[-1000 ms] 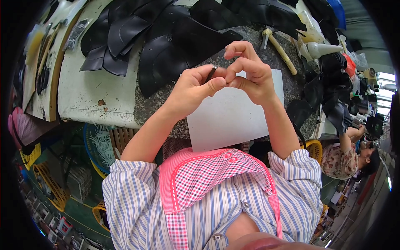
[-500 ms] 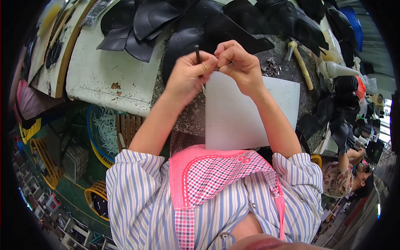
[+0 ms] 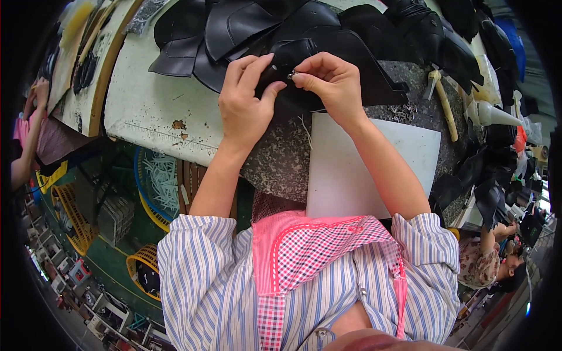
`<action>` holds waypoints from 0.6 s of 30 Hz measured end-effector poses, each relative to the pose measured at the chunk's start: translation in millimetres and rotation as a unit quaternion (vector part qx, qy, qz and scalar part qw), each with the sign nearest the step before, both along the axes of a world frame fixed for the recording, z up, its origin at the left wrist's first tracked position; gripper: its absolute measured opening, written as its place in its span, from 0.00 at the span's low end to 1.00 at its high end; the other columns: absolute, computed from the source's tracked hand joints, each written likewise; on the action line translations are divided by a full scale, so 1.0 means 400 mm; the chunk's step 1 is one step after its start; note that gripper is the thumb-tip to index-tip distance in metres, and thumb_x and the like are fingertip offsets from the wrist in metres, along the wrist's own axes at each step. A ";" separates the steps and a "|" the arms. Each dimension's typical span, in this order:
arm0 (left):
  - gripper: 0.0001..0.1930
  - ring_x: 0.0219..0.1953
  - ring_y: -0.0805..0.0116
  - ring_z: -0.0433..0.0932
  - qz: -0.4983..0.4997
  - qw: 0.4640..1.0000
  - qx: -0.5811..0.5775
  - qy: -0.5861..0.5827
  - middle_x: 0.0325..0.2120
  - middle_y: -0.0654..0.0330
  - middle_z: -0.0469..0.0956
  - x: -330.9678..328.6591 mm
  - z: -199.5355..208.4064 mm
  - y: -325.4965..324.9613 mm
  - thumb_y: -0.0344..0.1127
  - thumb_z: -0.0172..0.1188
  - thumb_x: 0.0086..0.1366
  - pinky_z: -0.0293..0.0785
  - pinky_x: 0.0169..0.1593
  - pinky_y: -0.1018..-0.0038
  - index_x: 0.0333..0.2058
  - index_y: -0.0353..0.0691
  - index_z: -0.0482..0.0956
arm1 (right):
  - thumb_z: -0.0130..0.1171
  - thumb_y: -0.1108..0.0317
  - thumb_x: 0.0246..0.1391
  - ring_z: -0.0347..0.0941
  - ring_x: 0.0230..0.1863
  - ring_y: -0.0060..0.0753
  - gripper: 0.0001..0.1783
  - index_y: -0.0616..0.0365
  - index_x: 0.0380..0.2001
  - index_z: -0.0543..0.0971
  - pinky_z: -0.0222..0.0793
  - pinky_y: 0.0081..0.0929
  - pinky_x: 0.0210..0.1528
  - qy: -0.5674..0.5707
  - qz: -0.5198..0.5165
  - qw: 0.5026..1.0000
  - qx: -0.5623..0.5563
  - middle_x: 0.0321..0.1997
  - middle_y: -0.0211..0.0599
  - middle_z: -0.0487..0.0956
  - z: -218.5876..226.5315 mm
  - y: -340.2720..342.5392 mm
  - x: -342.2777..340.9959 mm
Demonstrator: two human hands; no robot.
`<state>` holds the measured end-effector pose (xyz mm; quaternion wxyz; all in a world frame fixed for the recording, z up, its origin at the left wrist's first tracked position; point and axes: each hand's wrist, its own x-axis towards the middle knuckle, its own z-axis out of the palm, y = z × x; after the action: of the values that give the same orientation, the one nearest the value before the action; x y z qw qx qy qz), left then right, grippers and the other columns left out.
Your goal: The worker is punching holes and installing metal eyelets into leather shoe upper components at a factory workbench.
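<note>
My right hand [image 3: 331,85] pinches a small shiny metal fitting [image 3: 291,75] between thumb and forefinger, above a black leather piece [image 3: 345,52]. It looks like a rivet or stud, but is too small to tell. My left hand [image 3: 246,99] is at the same leather, thumb and fingers apart, with nothing visible between them. A small pale spot, perhaps a hole or metal ring, shows on the leather beside its fingertips. More black leather pieces [image 3: 240,26] overlap in a pile beyond both hands.
A white board [image 3: 369,167] lies on the dark speckled slab [image 3: 275,164] under my right forearm. To the right is a hammer [image 3: 445,108] with a wooden handle, near a pale funnel-shaped bottle [image 3: 494,114]. A blue-rimmed basket [image 3: 158,181] stands below left. Other people sit at both sides.
My left hand has opened, and the dark rod it held upright is out of sight. Both hands have come apart over the leather. The right hand's fitting now shows.
</note>
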<state>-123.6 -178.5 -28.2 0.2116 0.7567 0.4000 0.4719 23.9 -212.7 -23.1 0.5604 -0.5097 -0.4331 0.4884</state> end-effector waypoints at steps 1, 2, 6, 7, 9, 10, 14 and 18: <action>0.21 0.33 0.63 0.72 0.001 1.000 -0.001 0.002 0.28 0.60 0.73 -0.002 -0.006 0.000 0.25 0.64 0.39 0.69 0.34 0.74 0.37 0.41 0.73 | 0.59 0.80 0.39 0.69 0.27 0.15 0.05 0.64 0.24 0.76 0.65 0.12 0.30 0.020 -0.014 1.000 0.019 0.25 0.29 0.75 -0.005 0.001 -0.006; 0.20 0.32 0.63 0.73 -0.013 1.000 -0.001 -0.009 0.28 0.59 0.73 -0.002 -0.010 -0.001 0.25 0.63 0.40 0.69 0.34 0.74 0.37 0.41 0.73 | 0.59 0.80 0.38 0.69 0.27 0.15 0.05 0.63 0.23 0.76 0.65 0.12 0.30 0.040 -0.030 0.998 0.037 0.25 0.29 0.75 -0.008 0.002 -0.011; 0.17 0.30 0.73 0.73 -0.084 0.947 -0.259 -0.172 0.30 0.61 0.75 -0.005 0.004 -0.013 0.23 0.60 0.46 0.68 0.37 0.79 0.38 0.36 0.73 | 0.60 0.81 0.36 0.69 0.27 0.17 0.05 0.63 0.21 0.76 0.65 0.12 0.30 0.035 -0.047 0.994 0.096 0.25 0.29 0.73 -0.022 0.007 -0.022; 0.16 0.30 0.76 0.73 -0.129 0.886 -0.362 -0.260 0.30 0.62 0.75 -0.006 0.007 -0.010 0.22 0.59 0.47 0.68 0.38 0.81 0.38 0.33 0.72 | 0.60 0.81 0.35 0.69 0.27 0.17 0.05 0.63 0.21 0.77 0.65 0.12 0.30 0.042 -0.047 0.993 0.101 0.25 0.29 0.72 -0.023 0.005 -0.021; 0.14 0.32 0.80 0.71 -0.139 0.865 -0.389 -0.285 0.31 0.64 0.74 -0.012 0.001 -0.010 0.22 0.58 0.49 0.67 0.40 0.83 0.38 0.31 0.73 | 0.61 0.82 0.35 0.69 0.27 0.17 0.05 0.63 0.20 0.77 0.65 0.12 0.29 0.050 -0.046 0.992 0.106 0.24 0.29 0.72 -0.022 0.002 -0.022; 0.14 0.32 0.80 0.71 -0.150 0.838 -0.426 -0.307 0.30 0.64 0.74 -0.015 0.000 -0.009 0.23 0.58 0.49 0.67 0.39 0.83 0.37 0.31 0.73 | 0.60 0.82 0.35 0.68 0.27 0.17 0.05 0.64 0.21 0.77 0.64 0.12 0.29 0.042 -0.040 0.993 0.101 0.24 0.29 0.72 -0.021 0.000 -0.020; 0.13 0.32 0.80 0.71 -0.162 0.801 -0.464 -0.343 0.30 0.64 0.74 -0.016 0.002 -0.013 0.24 0.58 0.49 0.67 0.38 0.85 0.36 0.33 0.74 | 0.61 0.81 0.35 0.68 0.26 0.17 0.05 0.64 0.20 0.77 0.64 0.12 0.28 0.038 -0.026 0.994 0.099 0.24 0.29 0.72 -0.015 -0.001 -0.015; 0.13 0.31 0.80 0.71 -0.163 0.801 -0.463 -0.343 0.29 0.65 0.74 -0.016 0.002 -0.017 0.24 0.59 0.48 0.67 0.37 0.84 0.36 0.33 0.74 | 0.61 0.80 0.35 0.68 0.25 0.16 0.04 0.64 0.20 0.77 0.63 0.11 0.28 0.025 -0.008 0.997 0.072 0.23 0.29 0.72 -0.008 -0.001 -0.004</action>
<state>-129.8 -185.4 -27.2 0.7341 0.4112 0.3428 0.4178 22.1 -213.3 -26.2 0.6101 -0.4594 -0.4485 0.4644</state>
